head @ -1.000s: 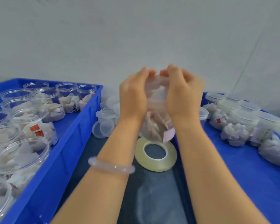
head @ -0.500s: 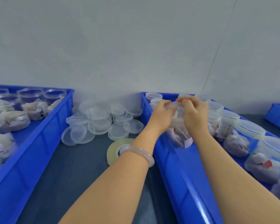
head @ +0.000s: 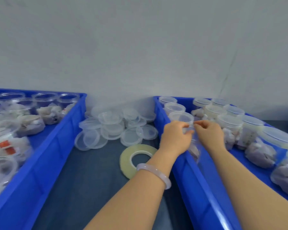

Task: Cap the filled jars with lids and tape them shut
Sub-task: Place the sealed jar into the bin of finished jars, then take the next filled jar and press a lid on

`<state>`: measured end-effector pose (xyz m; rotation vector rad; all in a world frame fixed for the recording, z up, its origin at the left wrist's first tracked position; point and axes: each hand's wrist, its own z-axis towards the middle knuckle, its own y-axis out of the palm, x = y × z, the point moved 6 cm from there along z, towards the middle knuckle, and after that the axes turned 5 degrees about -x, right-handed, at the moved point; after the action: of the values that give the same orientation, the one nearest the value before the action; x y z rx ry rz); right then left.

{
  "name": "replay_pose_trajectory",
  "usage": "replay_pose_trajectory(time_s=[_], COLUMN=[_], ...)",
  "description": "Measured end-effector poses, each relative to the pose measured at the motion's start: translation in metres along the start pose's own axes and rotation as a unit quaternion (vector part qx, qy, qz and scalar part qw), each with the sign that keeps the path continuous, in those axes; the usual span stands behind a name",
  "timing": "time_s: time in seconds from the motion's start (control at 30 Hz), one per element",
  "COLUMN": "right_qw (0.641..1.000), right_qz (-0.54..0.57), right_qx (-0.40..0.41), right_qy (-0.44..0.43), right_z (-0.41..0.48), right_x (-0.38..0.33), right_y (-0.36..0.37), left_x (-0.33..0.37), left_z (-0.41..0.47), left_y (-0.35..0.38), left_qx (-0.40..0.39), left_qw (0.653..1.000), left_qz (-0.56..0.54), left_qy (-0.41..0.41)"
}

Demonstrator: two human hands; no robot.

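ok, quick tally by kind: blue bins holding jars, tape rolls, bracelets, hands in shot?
Blue bins holding jars: 2 (left bin, right bin)
Tape rolls: 1 (tape roll)
Bracelets: 1 (bracelet)
Hands: 2 (left hand, right hand), both on one jar
Total: 6

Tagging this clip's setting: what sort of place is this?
Probably a small packing bench: a left bin of open filled jars, a right bin of capped jars, and loose lids and a tape roll on the dark table between them.

Blue crates [head: 45,156], clear lids [head: 110,128], yellowish translucent tape roll [head: 126,161], pale pink bracelet [head: 154,174], grey wall [head: 140,47].
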<state>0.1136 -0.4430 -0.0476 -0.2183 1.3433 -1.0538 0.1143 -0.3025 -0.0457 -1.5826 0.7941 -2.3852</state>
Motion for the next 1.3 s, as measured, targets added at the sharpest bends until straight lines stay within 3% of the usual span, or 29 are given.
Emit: replay_pose_trajectory(time_s=[0.1, 0.17, 0.3, 0.37, 0.47, 0.53, 0.6, 0.7, 0.8, 0.93, 1.03, 1.13, 1.23, 1.3], right_qw=[0.974, 0.973, 0.963, 0.941, 0.908, 0.889, 0.877, 0.867, 0.868, 0.87, 0.87, 0.876, 0.917, 0.933], right_qz=[-0.204, -0.167, -0.013, 0.026, 0.049, 0.058, 0.051, 0.025, 0.049, 0.146, 0.248, 0.312, 0.279, 0.246], right_qx=[0.052, 0.044, -0.092, -0.152, -0.238, -0.282, -0.313, -0.344, -0.367, -0.354, -0.319, -0.256, -0.184, -0.182], right_qy=[-0.084, -0.155, -0.255, -0.3, -0.34, -0.355, -0.36, -0.359, -0.332, -0.312, -0.283, -0.265, -0.218, -0.189], right_z=[-0.007, -0.016, -0.046, -0.072, -0.11, -0.132, -0.148, -0.159, -0.161, -0.147, -0.127, -0.106, -0.089, -0.092], right_x=[-0.043, -0.091, -0.19, -0.234, -0.278, -0.298, -0.311, -0.317, -0.313, -0.308, -0.302, -0.29, -0.263, -0.231], right_y=[-0.007, 0.004, 0.063, 0.101, 0.155, 0.183, 0.205, 0.225, 0.232, 0.219, 0.197, 0.169, 0.146, 0.151], left_x=[0.0, -0.008, -0.041, -0.068, -0.112, -0.135, -0.156, -0.168, -0.148, -0.098, -0.045, -0.002, 0.009, -0.004], left_z=[0.0, 0.005, 0.002, -0.013, -0.053, -0.087, -0.112, -0.128, -0.124, -0.098, -0.076, -0.058, -0.049, -0.049], left_y=[-0.039, -0.083, -0.181, -0.226, -0.287, -0.317, -0.333, -0.34, -0.338, -0.324, -0.315, -0.301, -0.268, -0.247], left_qx=[0.017, 0.04, 0.087, 0.098, 0.101, 0.103, 0.088, 0.074, 0.107, 0.129, 0.173, 0.184, 0.14, 0.171], left_qw=[0.999, 0.997, 0.974, 0.938, 0.831, 0.767, 0.748, 0.745, 0.76, 0.822, 0.839, 0.874, 0.912, 0.934], left_qz=[0.028, 0.072, 0.182, 0.282, 0.44, 0.472, 0.453, 0.457, 0.484, 0.443, 0.473, 0.431, 0.37, 0.3], left_qy=[0.001, -0.013, -0.104, -0.176, -0.325, -0.422, -0.476, -0.479, -0.42, -0.334, -0.207, -0.132, -0.11, -0.092])
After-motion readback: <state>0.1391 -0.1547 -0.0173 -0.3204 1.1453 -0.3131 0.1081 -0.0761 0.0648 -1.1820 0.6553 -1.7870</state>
